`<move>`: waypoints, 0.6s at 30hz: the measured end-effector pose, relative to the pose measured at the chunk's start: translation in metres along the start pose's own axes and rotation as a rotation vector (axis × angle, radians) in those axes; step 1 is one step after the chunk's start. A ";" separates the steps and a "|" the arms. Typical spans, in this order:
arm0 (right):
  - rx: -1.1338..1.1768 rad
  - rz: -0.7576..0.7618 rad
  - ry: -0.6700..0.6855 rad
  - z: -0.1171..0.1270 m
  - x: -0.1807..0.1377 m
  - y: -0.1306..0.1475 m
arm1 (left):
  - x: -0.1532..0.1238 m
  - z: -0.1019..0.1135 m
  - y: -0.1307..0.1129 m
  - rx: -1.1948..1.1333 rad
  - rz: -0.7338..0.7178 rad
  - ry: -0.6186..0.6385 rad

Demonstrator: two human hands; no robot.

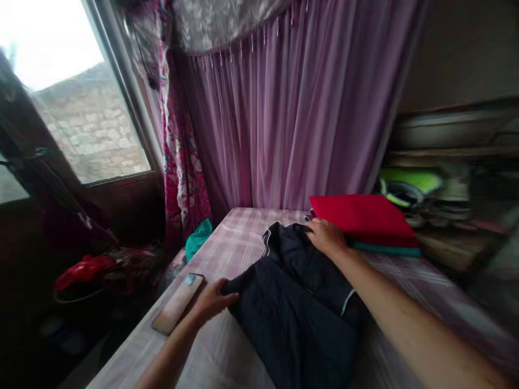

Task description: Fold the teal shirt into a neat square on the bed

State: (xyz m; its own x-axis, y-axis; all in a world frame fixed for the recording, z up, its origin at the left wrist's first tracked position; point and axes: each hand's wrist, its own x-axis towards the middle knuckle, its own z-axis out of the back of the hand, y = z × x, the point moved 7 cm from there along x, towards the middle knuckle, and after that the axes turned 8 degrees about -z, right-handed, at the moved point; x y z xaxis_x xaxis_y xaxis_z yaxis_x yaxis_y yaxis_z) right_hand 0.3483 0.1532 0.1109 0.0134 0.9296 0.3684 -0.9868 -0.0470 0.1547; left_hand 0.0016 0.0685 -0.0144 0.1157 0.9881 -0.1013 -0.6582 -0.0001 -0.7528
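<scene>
A dark navy garment (295, 308) with white piping along its edges lies spread over a checked cloth (227, 243) on the table. My left hand (214, 300) grips the garment's left edge, thumb on top and fingers curled underneath. At its far right part, my right hand (325, 236) has its fingers closed over the fabric. The garment's near end runs out of the bottom of the view. Just left of my left hand lies a phone (178, 305), its camera block facing up.
Folded red cloth (360, 216) rests on folded teal cloth (387, 249) beside my right hand. Purple curtains (279, 129) hang behind the table. Shelves with green-and-black items (411, 186) stand right. A teal cloth (198, 237) sits by the left edge, near a window (97, 119).
</scene>
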 end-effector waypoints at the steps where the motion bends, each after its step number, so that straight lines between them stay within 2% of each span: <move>1: -0.004 -0.017 0.029 -0.008 0.006 0.014 | -0.011 0.002 0.010 -0.017 0.028 0.011; 3: 0.012 -0.023 0.072 -0.022 0.013 0.039 | -0.029 0.005 0.026 -0.027 0.063 0.030; 5: 0.048 -0.003 0.105 -0.033 0.007 0.053 | -0.040 0.007 0.035 -0.013 0.068 0.061; 7: 0.116 0.049 0.114 -0.039 -0.017 0.055 | -0.043 0.008 0.038 0.039 0.034 0.096; 9: 0.214 0.083 0.094 -0.039 -0.054 0.043 | -0.039 0.010 0.036 0.120 -0.033 0.091; 12: 0.344 0.058 0.092 -0.033 -0.124 0.016 | -0.028 0.013 0.029 0.183 -0.201 0.017; 14: 0.404 0.044 0.141 -0.030 -0.170 0.002 | -0.025 0.013 0.018 0.224 -0.398 -0.024; 16: 0.449 0.056 0.197 -0.028 -0.209 -0.004 | -0.029 0.007 0.005 0.294 -0.616 0.033; 18: 0.462 0.088 0.246 -0.027 -0.239 -0.006 | -0.036 -0.002 0.000 0.364 -0.758 0.177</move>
State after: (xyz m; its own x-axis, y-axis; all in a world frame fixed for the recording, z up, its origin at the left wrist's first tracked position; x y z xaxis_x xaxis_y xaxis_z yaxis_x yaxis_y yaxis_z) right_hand 0.3462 -0.0585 -0.0031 -0.1592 0.9706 0.1805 -0.8077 -0.2332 0.5415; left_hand -0.0017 0.0325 -0.0121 0.7149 0.6630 0.2221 -0.5507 0.7296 -0.4055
